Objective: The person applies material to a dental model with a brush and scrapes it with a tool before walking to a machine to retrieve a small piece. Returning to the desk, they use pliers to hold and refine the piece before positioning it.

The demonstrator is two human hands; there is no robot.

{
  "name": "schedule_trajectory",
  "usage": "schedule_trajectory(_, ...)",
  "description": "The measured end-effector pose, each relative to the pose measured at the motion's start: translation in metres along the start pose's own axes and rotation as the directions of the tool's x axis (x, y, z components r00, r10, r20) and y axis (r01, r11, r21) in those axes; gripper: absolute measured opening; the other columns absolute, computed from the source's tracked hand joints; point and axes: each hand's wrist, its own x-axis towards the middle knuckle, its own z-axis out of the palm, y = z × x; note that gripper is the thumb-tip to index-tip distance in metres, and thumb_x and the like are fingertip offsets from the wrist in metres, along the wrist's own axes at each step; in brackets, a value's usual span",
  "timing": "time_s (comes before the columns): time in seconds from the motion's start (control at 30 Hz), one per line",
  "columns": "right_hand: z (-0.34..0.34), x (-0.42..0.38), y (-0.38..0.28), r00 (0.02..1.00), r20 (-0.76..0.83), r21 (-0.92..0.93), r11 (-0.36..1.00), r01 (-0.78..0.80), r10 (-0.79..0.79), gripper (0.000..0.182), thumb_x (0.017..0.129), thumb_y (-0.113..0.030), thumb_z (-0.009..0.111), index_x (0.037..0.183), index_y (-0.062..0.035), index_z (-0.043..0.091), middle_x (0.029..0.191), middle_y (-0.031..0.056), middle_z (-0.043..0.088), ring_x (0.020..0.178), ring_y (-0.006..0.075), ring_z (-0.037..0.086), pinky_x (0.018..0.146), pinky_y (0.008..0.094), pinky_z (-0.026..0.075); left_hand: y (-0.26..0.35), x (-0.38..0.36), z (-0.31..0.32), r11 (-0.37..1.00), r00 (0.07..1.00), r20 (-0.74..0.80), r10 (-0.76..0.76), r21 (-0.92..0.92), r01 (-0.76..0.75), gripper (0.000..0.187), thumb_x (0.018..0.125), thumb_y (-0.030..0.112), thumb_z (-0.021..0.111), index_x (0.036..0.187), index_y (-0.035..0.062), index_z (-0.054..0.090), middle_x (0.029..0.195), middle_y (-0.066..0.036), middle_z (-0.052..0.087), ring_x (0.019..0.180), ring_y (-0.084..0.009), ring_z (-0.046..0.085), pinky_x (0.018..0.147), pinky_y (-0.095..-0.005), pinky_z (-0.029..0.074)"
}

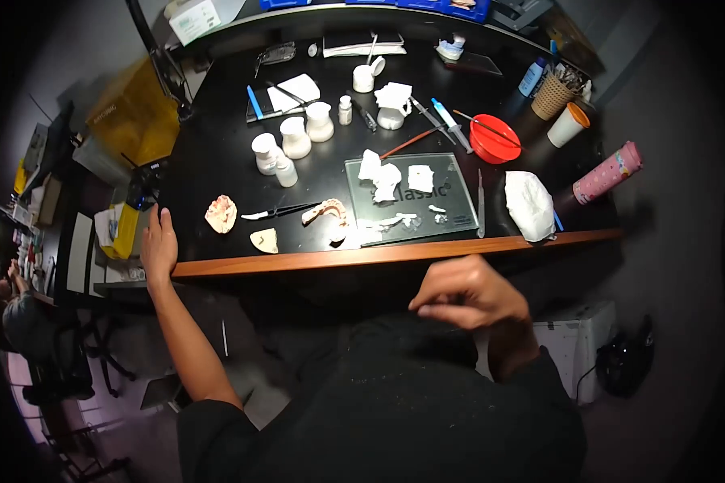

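Right hand (475, 296) curled, fingers narrow before the brown wooden desk edge (314, 259) — can't tell if they pinch anything. Rectangular clear glass plate (453, 175) lies just beyond them. Left hand (160, 245) straight-fingered, at the edge's left end. Likely a pause — reaching the plate means going forward.

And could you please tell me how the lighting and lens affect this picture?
Head view: corners fall to black; the cup leans outward, likely lens distortion; the white bundle looks nearly washed out; the right hand is lit, its wrist shadowed.
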Motion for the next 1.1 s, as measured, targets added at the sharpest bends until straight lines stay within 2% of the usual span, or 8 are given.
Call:
schedule_trajectory(0.1, -0.046, -0.007, 0.000, 0.979, -0.202, -0.193, 0.981, -0.015, -0.025, 0.010, 0.085, 0.000, 0.078, 0.095, -0.0022, 0.077, 0.078, 0.0051, 0.067, 0.058, 0.0091, 0.054, 0.051, 0.0260, 0.039, -0.005, 0.000, 0.003, 1.000, 1.000, -0.022, 0.000, -0.003, 0.000, 0.064, 0.108, 0.055, 0.030, 0.158, 0.0166, 0.041, 0.145, -0.026, 0.055, 0.135, -0.0444, 0.050, 0.114, -0.0513, 0.037)
schedule_trajectory(0.23, -0.095, -0.019, 0.013, 0.919, -0.392, -0.308, 0.948, -0.084, -0.046, 0.010, 0.085, 0.001, 0.075, 0.095, -0.0008, 0.077, 0.080, 0.0047, 0.068, 0.060, 0.0087, 0.053, 0.053, 0.0251, 0.038, -0.003, -0.003, 0.003, 0.998, 0.999, -0.047, 0.000, 0.059, 0.002, 0.066, 0.108, 0.056, 0.029, 0.158, 0.0154, 0.040, 0.142, -0.026, 0.057, 0.134, -0.0442, 0.051, 0.113, -0.0512, 0.038)
schedule_trajectory(0.47, -0.102, 0.018, 0.037, 0.809, -0.586, -0.298, 0.916, -0.267, 0.045, 0.012, 0.083, -0.005, 0.076, 0.094, 0.0001, 0.075, 0.084, 0.0063, 0.065, 0.065, 0.0137, 0.056, 0.057, 0.0279, 0.043, 0.000, -0.007, 0.003, 1.000, 0.997, -0.078, -0.006, 0.024, 0.008, 0.067, 0.109, 0.055, 0.028, 0.157, 0.0103, 0.040, 0.151, -0.026, 0.050, 0.141, -0.0436, 0.046, 0.116, -0.0511, 0.035)
schedule_trajectory(0.53, -0.091, 0.037, 0.047, 0.791, -0.612, -0.361, 0.897, -0.255, -0.021, 0.014, 0.080, -0.006, 0.077, 0.092, 0.0002, 0.074, 0.085, 0.0074, 0.062, 0.070, 0.0166, 0.058, 0.060, 0.0304, 0.045, 0.005, -0.010, 0.000, 1.000, 0.996, -0.082, -0.016, 0.020, 0.018, 0.066, 0.109, 0.053, 0.031, 0.157, 0.0095, 0.040, 0.153, -0.024, 0.049, 0.142, -0.0429, 0.045, 0.117, -0.0499, 0.035)
schedule_trajectory(0.6, -0.082, 0.053, 0.058, 0.774, -0.632, -0.392, 0.877, -0.277, -0.038, 0.016, 0.076, -0.006, 0.077, 0.089, 0.0006, 0.073, 0.095, 0.0127, 0.060, 0.087, 0.0264, 0.062, 0.076, 0.0352, 0.050, 0.007, -0.012, -0.002, 1.000, 0.996, -0.082, -0.018, 0.002, 0.018, 0.065, 0.110, 0.052, 0.032, 0.157, 0.0090, 0.040, 0.154, -0.023, 0.049, 0.142, -0.0424, 0.045, 0.118, -0.0490, 0.034)
schedule_trajectory(0.67, -0.074, 0.064, 0.067, 0.754, -0.653, -0.440, 0.844, -0.306, -0.067, 0.017, 0.074, -0.008, 0.077, 0.089, 0.0001, 0.073, 0.105, 0.0150, 0.061, 0.099, 0.0312, 0.061, 0.089, 0.0394, 0.049, 0.009, -0.014, -0.003, 1.000, 0.995, -0.099, -0.008, 0.003, 0.008, 0.064, 0.110, 0.051, 0.033, 0.158, 0.0083, 0.039, 0.155, -0.022, 0.048, 0.143, -0.0411, 0.045, 0.118, -0.0482, 0.034)
schedule_trajectory(0.77, -0.064, 0.073, 0.076, 0.732, -0.679, -0.463, 0.806, -0.370, -0.054, 0.017, 0.073, -0.011, 0.078, 0.087, -0.0017, 0.074, 0.115, 0.0165, 0.061, 0.109, 0.0331, 0.058, 0.096, 0.0442, 0.046, 0.001, -0.013, 0.002, 1.000, 0.991, -0.132, 0.020, 0.000, -0.020, 0.065, 0.110, 0.051, 0.035, 0.158, 0.0088, 0.038, 0.156, -0.022, 0.047, 0.144, -0.0401, 0.045, 0.119, -0.0480, 0.034)
schedule_trajectory(1.1, -0.056, 0.084, 0.079, 0.762, -0.647, -0.543, 0.717, -0.436, -0.026, 0.019, 0.072, -0.016, 0.079, 0.086, -0.0040, 0.075, 0.121, 0.0171, 0.062, 0.117, 0.0356, 0.055, 0.099, 0.0488, 0.042, 0.003, -0.016, 0.001, 0.999, 0.990, -0.143, -0.003, -0.049, -0.004, 0.065, 0.109, 0.052, 0.038, 0.159, 0.0109, 0.037, 0.154, -0.024, 0.048, 0.142, -0.0412, 0.046, 0.118, -0.0480, 0.035)
